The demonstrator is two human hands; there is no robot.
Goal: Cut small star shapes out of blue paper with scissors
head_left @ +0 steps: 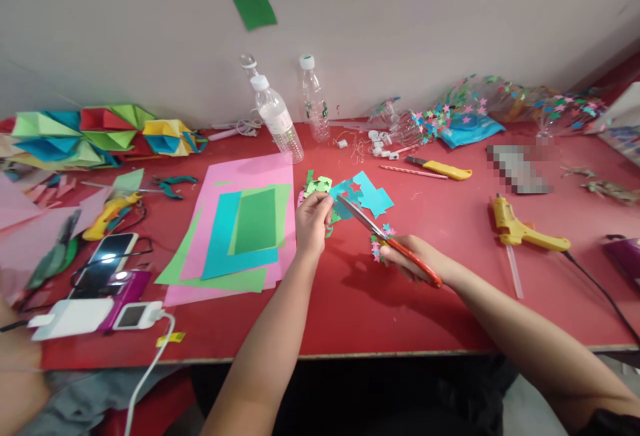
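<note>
My right hand [413, 257] grips a pair of scissors [370, 221] with red-orange handles, blades pointing up and left. My left hand [315, 219] is closed in a pinch at the edge of a blue paper piece [344, 208] with star-shaped holes. The scissor blades lie against that paper; whether they are cutting cannot be made out. Another blue paper scrap [376, 201] lies just behind it. Green paper scraps [318, 185] with star cut-outs sit beyond my left hand. Small coloured paper stars [376, 249] lie by my right fingers, partly hidden by them.
Stacked coloured paper sheets [255, 223] lie to the left. Clear bottles [280, 123] stand at the wall. On the right are a yellow cutter knife [447, 169] and a glue gun [525, 231] with its cord. A phone [103, 266] and chargers lie left, near a person's arm [17, 349].
</note>
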